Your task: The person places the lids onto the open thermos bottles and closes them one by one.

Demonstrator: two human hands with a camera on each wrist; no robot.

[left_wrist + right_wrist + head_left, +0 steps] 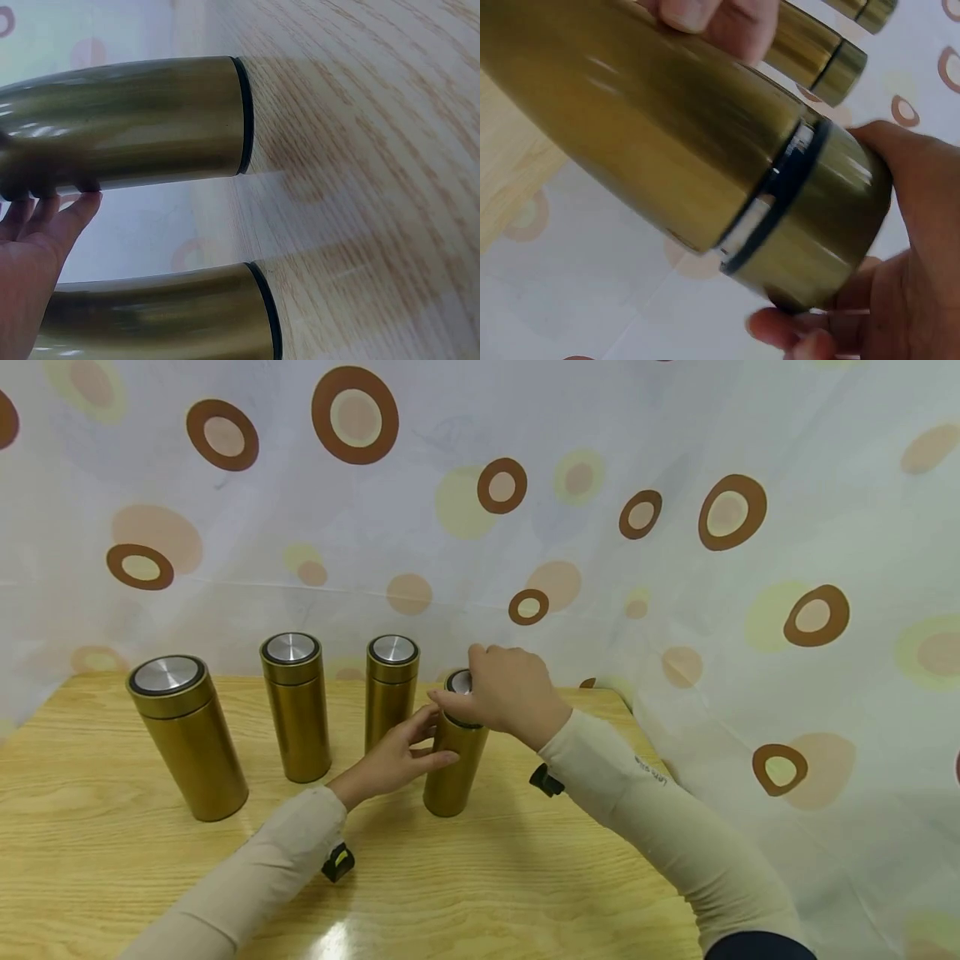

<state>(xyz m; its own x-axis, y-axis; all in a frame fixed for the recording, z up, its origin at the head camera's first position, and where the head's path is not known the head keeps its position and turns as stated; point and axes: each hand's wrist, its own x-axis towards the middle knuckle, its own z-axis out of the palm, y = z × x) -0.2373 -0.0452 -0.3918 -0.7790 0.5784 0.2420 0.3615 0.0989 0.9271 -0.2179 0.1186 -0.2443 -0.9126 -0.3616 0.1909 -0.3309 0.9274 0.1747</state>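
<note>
A gold thermos bottle (455, 768) stands on the table at the right end of a loose row. My left hand (396, 758) holds its body from the left, thumb in front and fingers toward the back. Gripped from above by my right hand (519, 693) is the bottle's lid (814, 225), gold with a silver disc on top. A narrow gap with a shiny band shows between lid and body in the right wrist view. In the left wrist view the fingertips of the left hand (34, 255) touch the side of the bottle (142, 124).
Three more gold thermos bottles stand upright with lids on: one at the far left (193, 752), one next to it (300, 727), and one just behind my left hand (390, 693). The wooden table (420, 885) meets a patterned curtain (600, 427) at its back and right.
</note>
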